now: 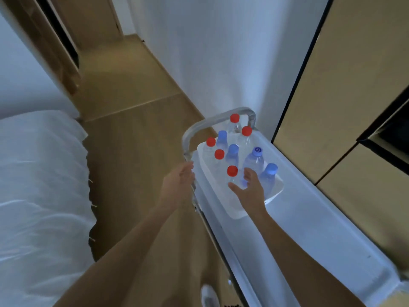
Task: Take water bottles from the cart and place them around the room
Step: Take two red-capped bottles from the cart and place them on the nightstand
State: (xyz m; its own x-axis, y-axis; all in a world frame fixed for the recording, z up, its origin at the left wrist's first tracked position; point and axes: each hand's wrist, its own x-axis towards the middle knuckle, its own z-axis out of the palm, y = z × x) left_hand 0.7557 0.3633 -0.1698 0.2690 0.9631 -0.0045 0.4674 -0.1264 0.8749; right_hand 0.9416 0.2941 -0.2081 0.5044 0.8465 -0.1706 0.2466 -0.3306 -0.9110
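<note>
1. Two bare forearms reach in from six o'clock toward the cart (327, 231), whose pale top runs from five o'clock up to the picture's middle.
2. Left hand (179, 185) hovers at the cart's near-left edge, fingers straight and relaxed, its grip released and holding nothing.
3. Right hand (249, 189) is spread over the white tray (275, 194), fingers extended toward the nearest red-capped bottle (232, 173); the grip looks released, not yet closed round anything.
4. Nine or so water bottles stand upright and packed together in that tray: clear plastic bodies, five with red caps, four with blue, one blue-capped bottle (254, 159) bearing a dark swirl on its lid.
5. Handling, as a judgement: full bottles should be moderately heavy, with smooth, slightly yielding walls; best taken round the body below the shoulder, since a cap-only pinch could slip. Crowded neighbours may topple when one is lifted.
6. Beyond, at twelve o'clock, the curved metal handle (219, 118) arches over the farthest bottles.
7. At nine o'clock lies a white-sheeted bed (39, 173); wooden floor (132, 107) runs between.
</note>
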